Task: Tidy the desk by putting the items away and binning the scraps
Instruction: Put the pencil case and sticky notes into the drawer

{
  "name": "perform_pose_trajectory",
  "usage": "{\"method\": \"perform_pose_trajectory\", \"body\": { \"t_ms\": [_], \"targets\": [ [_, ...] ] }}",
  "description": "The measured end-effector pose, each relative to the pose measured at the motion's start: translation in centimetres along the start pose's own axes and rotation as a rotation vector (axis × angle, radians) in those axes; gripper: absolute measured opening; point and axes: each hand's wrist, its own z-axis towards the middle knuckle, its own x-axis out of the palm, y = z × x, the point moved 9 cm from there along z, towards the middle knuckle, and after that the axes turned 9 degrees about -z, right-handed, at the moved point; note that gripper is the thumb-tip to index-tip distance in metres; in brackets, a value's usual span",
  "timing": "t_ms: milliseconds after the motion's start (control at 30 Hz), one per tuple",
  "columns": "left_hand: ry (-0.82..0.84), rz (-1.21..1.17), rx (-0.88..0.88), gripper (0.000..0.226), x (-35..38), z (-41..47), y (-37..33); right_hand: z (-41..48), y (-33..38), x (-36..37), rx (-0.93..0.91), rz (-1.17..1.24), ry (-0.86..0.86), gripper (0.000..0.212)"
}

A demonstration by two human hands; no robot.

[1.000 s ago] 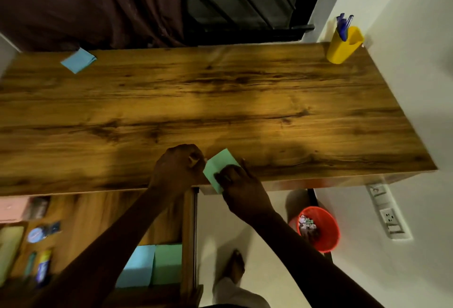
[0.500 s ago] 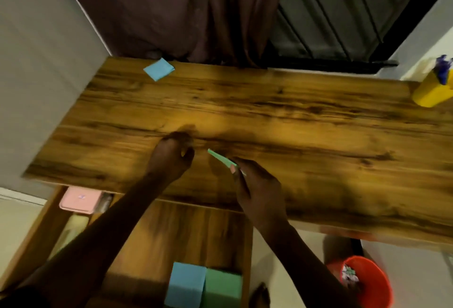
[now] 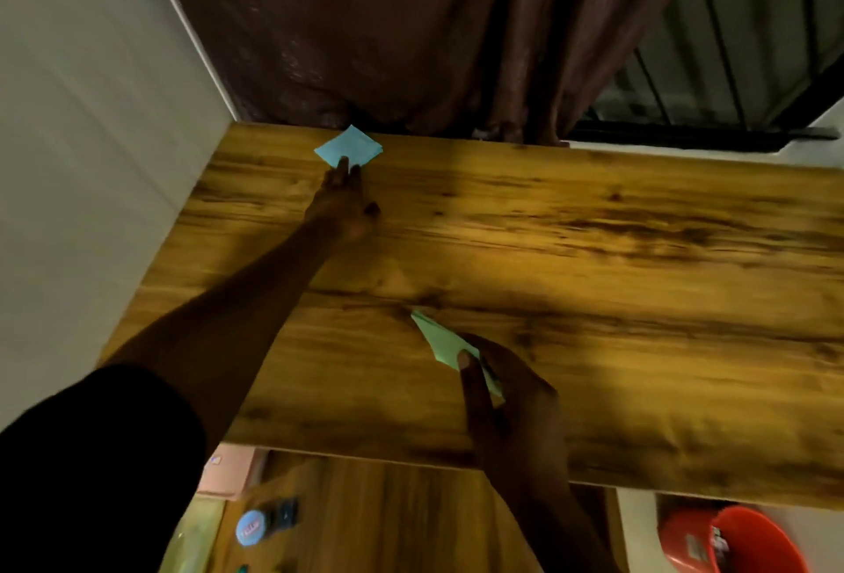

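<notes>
A light blue square of paper [image 3: 348,149] lies at the far left corner of the wooden desk [image 3: 593,253]. My left hand [image 3: 343,200] stretches out flat across the desk, its straight fingertips touching the near edge of that blue paper. My right hand [image 3: 516,394] hovers over the near part of the desk and pinches a green paper [image 3: 438,339] between thumb and fingers, with the paper pointing up and left. A red bin [image 3: 749,540] stands on the floor at the bottom right, below the desk edge.
An open wooden drawer [image 3: 388,522] under the desk's near edge holds a pink pad [image 3: 228,472], a round blue-lidded item [image 3: 250,528] and other small things. A grey wall bounds the desk on the left. Dark curtains hang behind it.
My left hand has reached from the desk's middle out to the far left corner and now touches the blue paper. The right hand still holds the green paper. The view has swung left.
</notes>
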Motion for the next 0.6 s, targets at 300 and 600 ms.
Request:
{"method": "perform_pose_trajectory", "body": {
  "t_ms": [300, 600],
  "targets": [
    [-0.072, 0.090, 0.111, 0.070, 1.8, 0.9, 2.8, 0.4, 0.4, 0.4, 0.030, -0.027, -0.010, 0.031],
    [-0.119, 0.080, 0.335, 0.045, 5.2, -19.4, -2.7, -2.0, 0.2, -1.0, -0.002, 0.007, -0.001, 0.029]
  ]
}}
